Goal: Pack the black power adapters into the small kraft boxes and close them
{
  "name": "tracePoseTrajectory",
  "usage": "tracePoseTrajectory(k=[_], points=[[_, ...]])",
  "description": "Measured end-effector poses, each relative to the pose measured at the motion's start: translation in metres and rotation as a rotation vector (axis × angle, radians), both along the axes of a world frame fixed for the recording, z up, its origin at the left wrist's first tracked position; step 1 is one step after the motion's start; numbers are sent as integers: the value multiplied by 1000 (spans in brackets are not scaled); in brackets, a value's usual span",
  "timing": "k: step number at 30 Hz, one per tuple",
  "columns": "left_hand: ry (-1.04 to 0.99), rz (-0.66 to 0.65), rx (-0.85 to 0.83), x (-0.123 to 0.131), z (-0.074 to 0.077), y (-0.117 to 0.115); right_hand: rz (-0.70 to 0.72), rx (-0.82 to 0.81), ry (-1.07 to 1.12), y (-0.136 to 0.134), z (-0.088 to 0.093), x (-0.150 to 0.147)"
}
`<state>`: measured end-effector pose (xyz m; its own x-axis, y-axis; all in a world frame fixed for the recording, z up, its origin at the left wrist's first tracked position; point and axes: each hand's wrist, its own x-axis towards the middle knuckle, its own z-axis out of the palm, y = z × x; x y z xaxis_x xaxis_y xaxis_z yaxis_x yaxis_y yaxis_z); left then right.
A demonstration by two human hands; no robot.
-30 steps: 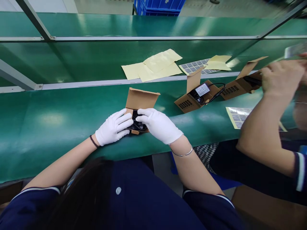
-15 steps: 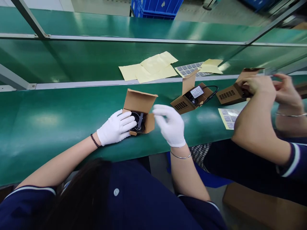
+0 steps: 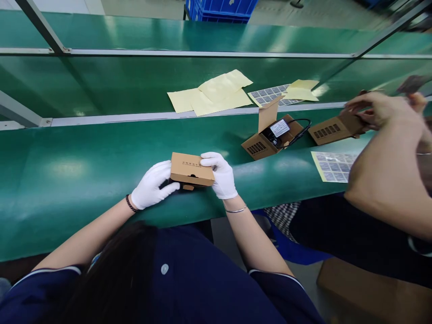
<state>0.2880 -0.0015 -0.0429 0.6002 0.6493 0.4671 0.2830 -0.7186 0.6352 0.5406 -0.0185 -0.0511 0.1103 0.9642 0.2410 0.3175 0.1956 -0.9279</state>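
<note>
A small brown cardboard box stands on the green work surface in front of me, its lid folded down over the top with a small gap left along the front edge. Dark contents show in that gap. White-gloved, my left hand grips the box's left side, thumb along the front. My right hand, gloved too, holds the right side with its fingers on top of the lid. To the right lies an open cardboard box with a labelled black device and a cable inside.
A co-worker's hands handle another cardboard box at right. Sheets of labels lie near that person and by the rail. Yellowish paper sheets rest across the metal rail. A blue crate stands beyond.
The lid, upright before, is now folded down. My right hand has moved left onto the box, and the left has shifted slightly to its side. The co-worker's hands have moved right.
</note>
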Motion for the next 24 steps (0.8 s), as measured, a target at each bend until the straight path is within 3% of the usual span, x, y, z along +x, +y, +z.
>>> tracePoseTrajectory(k=[2, 4, 9, 12, 16, 21, 24], points=[[-120, 125, -147, -3, -4, -9, 41, 33, -75, -7, -2, 9], [-172, 205, -180, -3, -8, -15, 90, 87, -207, -14, 0, 15], [-88, 300, 68, 0, -15, -10, 188, 416, -469, -22, -3, 15], [-45, 232, 137, -6, -23, -4, 235, 495, -544, -24, -13, 12], [23, 59, 265, -18, -34, 4, 267, 369, -749, -29, -23, 13], [204, 11, 278, -22, -35, 14, 234, 455, -920, -35, -14, 7], [170, 17, 281, -18, -35, 14, 255, 545, -976, -37, -9, -5]])
